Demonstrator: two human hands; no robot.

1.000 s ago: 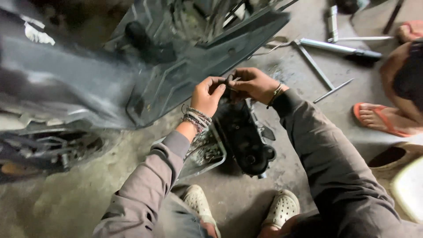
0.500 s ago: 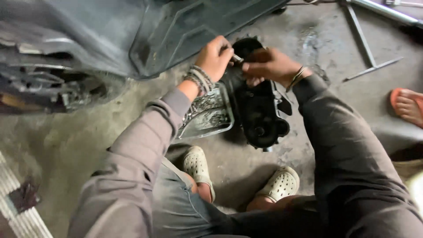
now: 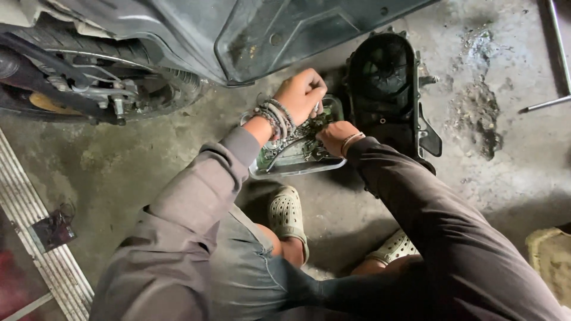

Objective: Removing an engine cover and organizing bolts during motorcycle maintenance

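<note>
Stained concrete floor (image 3: 148, 160) carries everything. Left hand (image 3: 300, 95) is curled shut over something small above the clear tray (image 3: 297, 160); right hand (image 3: 333, 135) is buried among the parts, grip unclear. Black engine cover (image 3: 386, 89) at two o'clock — probably heavy, rigid, greasy; best lifted by its rim. Scooter wheel (image 3: 101, 89) at ten.

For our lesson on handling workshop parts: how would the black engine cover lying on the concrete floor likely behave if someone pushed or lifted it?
The black engine cover looks like a rigid casting, so probably stiff and fairly heavy. It lies flat on the floor, so it would likely scrape rather than roll. Grime around it suggests an oily, slippery surface.
</note>
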